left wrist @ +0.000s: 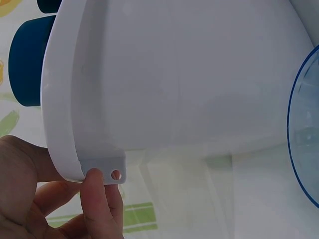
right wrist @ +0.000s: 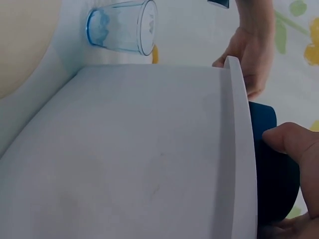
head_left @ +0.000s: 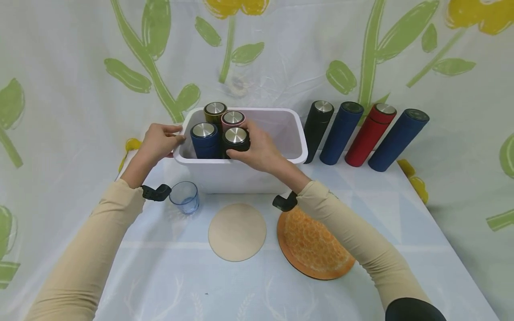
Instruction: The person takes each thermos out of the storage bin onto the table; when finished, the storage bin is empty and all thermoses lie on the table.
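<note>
A white plastic bin (head_left: 241, 176) stands on the table with several thermos bottles upright in its left half. My right hand (head_left: 261, 149) grips a black thermos (head_left: 236, 137) with a silver-topped lid, at the bin's front. Beside it stand a blue thermos (head_left: 205, 145), a pink thermos (head_left: 233, 118) and an olive-gold thermos (head_left: 215, 110). With its thumb and fingers, my left hand (head_left: 158, 140) pinches the bin's left rim, near a small tab (left wrist: 115, 174) with a hole. The lower parts of the bottles are hidden by the bin's wall.
Right of the bin stand a black thermos (head_left: 318, 129), two blue ones and a red thermos (head_left: 370, 136). In front are a blue-tinted glass (head_left: 184, 198), a round beige mat (head_left: 237, 232) and an orange-brown round mat (head_left: 311, 245), partly under my right forearm. A patterned curtain (head_left: 277, 58) hangs behind.
</note>
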Demonstrator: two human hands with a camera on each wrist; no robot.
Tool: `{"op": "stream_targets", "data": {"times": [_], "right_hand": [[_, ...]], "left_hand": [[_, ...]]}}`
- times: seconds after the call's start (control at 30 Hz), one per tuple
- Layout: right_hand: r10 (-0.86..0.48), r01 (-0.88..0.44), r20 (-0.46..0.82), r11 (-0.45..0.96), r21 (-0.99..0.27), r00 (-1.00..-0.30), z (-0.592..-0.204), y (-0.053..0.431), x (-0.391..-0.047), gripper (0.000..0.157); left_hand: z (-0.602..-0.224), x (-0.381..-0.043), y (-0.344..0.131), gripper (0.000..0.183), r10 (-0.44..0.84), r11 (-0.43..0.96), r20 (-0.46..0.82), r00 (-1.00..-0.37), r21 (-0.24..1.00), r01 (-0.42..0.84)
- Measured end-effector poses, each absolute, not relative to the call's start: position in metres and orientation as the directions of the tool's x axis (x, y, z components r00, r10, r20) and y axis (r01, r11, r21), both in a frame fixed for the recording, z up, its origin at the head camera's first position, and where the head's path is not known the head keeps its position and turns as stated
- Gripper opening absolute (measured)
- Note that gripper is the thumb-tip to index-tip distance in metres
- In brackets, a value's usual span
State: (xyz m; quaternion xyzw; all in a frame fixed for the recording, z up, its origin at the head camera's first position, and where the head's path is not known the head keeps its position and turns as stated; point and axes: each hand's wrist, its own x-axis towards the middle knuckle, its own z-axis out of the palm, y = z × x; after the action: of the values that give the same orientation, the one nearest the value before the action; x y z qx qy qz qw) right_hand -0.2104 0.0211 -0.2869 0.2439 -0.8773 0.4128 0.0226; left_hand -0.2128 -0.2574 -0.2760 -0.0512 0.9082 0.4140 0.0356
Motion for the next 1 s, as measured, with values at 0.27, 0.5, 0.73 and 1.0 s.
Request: {"op": "stream_targets", "data": {"times": [0.27,0.5,0.73,1.0], "right_hand": [[-0.443,-0.488,0.283,0.467,-0.737,-0.851,-0.29,0.023,-0.21,0.066],[-0.429,-0.479,0.283,0.466,-0.744,-0.858,-0.291,0.027,-0.211,0.066],[-0.408,-0.446,0.257,0.482,-0.754,-0.876,-0.287,0.033,-0.211,0.062],[-0.399,-0.444,0.257,0.5,-0.744,-0.88,-0.277,0.037,-0.211,0.059]], "left_hand": [[-0.278,-0.213,-0.258,0.05,-0.066,0.648,-0.1,-0.993,0.753,-0.119],[-0.277,-0.213,-0.259,0.05,-0.061,0.649,-0.089,-0.994,0.753,-0.107],[-0.277,-0.212,-0.259,0.05,-0.056,0.639,-0.089,-0.994,0.762,-0.104],[-0.277,-0.213,-0.259,0.05,-0.049,0.642,-0.079,-0.996,0.761,-0.091]]}}
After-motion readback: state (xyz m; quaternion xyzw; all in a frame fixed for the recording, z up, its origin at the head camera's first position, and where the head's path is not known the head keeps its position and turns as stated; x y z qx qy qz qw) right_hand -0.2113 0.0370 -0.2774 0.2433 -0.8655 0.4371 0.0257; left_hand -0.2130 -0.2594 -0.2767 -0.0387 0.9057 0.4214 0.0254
